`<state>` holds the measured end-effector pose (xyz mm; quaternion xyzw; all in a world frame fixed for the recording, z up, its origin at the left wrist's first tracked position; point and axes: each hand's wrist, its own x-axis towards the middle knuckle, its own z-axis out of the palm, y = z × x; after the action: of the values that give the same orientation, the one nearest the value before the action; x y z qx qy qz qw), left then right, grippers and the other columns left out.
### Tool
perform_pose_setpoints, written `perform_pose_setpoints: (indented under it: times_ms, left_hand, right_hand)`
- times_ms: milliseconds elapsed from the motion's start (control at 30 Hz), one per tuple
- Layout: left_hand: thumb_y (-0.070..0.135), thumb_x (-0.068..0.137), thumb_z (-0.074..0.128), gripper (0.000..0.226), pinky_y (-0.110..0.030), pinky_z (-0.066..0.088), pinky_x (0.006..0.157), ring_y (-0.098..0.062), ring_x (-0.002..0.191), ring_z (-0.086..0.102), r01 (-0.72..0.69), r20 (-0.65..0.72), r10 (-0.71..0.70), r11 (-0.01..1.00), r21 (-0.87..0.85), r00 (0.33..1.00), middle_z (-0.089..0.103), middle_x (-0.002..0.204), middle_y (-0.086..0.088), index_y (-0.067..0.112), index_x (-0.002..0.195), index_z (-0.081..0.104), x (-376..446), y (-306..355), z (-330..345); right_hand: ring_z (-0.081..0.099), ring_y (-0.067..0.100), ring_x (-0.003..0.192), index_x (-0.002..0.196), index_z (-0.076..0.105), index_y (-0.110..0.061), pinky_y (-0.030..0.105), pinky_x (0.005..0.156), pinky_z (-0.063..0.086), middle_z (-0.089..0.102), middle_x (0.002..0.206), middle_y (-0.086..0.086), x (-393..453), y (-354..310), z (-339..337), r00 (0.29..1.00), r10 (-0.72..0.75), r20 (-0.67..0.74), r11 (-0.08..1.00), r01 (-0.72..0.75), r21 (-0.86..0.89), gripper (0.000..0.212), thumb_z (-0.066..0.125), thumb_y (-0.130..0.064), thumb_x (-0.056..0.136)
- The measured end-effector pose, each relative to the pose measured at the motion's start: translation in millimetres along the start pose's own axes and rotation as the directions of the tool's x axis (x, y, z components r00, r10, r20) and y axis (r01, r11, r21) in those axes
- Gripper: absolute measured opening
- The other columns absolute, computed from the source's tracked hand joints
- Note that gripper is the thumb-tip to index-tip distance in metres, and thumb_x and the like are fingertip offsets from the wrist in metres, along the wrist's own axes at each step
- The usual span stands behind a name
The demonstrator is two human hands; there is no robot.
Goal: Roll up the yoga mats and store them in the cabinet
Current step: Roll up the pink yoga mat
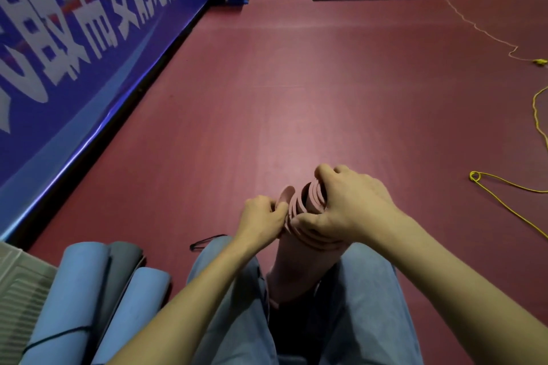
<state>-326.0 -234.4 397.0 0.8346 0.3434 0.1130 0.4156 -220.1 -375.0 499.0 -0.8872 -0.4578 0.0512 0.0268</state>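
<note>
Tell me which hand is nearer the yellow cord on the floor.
Right. The right hand grips the pink mat roll on the side toward the yellow cord; the left hand pinches the roll's far side.

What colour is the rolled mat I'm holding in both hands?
Pink, a dusty pink mat, clearest in the head view.

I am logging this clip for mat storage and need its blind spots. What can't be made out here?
- Lower end of the pink rolled yoga mat: head view, hidden between the jeans-clad legs.
- Its outer wrap: covered by the right hand and left hand.
- Blue rolled mats: cut off by the bottom edge.
- Cabinet: not in view.
- Blue banner lettering: blurred.
</note>
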Motion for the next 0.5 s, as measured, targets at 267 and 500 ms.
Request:
perform_pose_setpoints:
  times_ms: [267, 500]
  left_hand:
    - [0.059, 0.072, 0.051, 0.048, -0.043, 0.06, 0.082, -0.022, 0.088, 0.071, 0.164, 0.004, -0.166, 0.97, -0.18, 0.986, 0.074, 0.091, 0.005, 0.023, 0.097, 0.072, 14.6, -29.8, 23.1]
    - [0.023, 0.068, 0.057, 0.04, -0.037, 0.061, 0.068, -0.024, 0.08, 0.065, 0.202, 0.217, -0.1, 0.826, -0.526, 0.971, 0.072, 0.086, -0.01, 0.006, 0.099, 0.075, 27.6, -52.9, 12.2]
  right_hand:
    - [-0.014, 0.036, 0.153, 0.159, -0.006, -0.038, 0.06, 0.121, 0.004, -0.012, 0.169, -0.002, 17.6, 13.1, 104.8, 0.99, -0.046, 0.131, 0.997, 0.038, 0.062, 0.097, 0.008, -0.09, 0.078]
    - [0.054, 0.016, 0.118, 0.134, 0.058, -0.031, 0.042, 0.102, 0.042, 0.06, 0.13, -0.009, 43.4, 27.2, 78.9, 0.983, -0.158, 0.091, 0.869, 0.094, 0.487, 0.083, 0.043, -0.085, 0.072]
